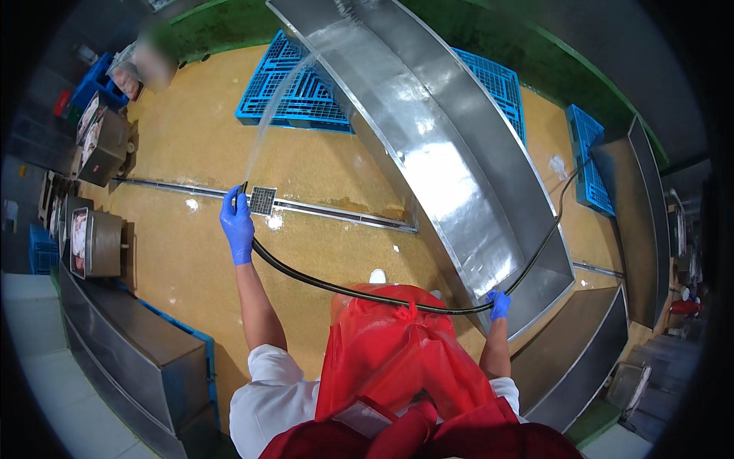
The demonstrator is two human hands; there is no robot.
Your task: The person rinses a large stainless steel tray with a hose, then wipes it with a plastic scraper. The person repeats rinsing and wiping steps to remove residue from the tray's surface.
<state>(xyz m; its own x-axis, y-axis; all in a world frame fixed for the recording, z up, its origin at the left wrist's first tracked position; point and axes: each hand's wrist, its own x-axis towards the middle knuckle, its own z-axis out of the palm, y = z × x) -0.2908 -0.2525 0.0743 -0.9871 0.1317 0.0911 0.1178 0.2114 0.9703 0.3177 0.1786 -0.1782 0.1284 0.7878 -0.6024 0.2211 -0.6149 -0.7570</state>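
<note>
A long black hose (329, 286) sags across the front of my red apron, from one hand to the other. My left hand (238, 228), in a blue glove, is closed around the hose near its open end, which points up and away. Water (277, 99) arcs from that end into the far part of a long stainless steel trough (437, 157). Blue-gloved too, my right hand (499, 304) grips the hose at the trough's near end. Beyond it the hose runs over the trough's right rim to the back right.
Blue plastic pallets (294, 88) lie under and beside the trough. A drain channel with a square grate (263, 200) crosses the wet yellow floor. Metal carts holding pale contents (99, 243) line the left. More steel troughs (573, 356) stand at right and lower left.
</note>
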